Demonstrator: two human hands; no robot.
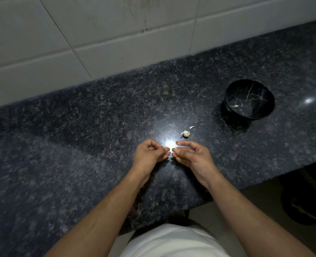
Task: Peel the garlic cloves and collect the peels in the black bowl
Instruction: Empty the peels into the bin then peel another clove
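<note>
Garlic clove (186,133) lies on speckled dark granite counter (79,145) under white wall tiles (98,34); left hand (149,152) and right hand (192,154) pinch something glare hides; black bowl (249,100) well right.

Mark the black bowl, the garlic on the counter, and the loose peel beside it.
black bowl (264,93): head view, on its inner right wall.
garlic (186,133): head view, middle of the white piece.
loose peel (191,127): head view, on the pale scrap.

Dim; glare on countertop (169,144), perhaps headlamp.
</note>
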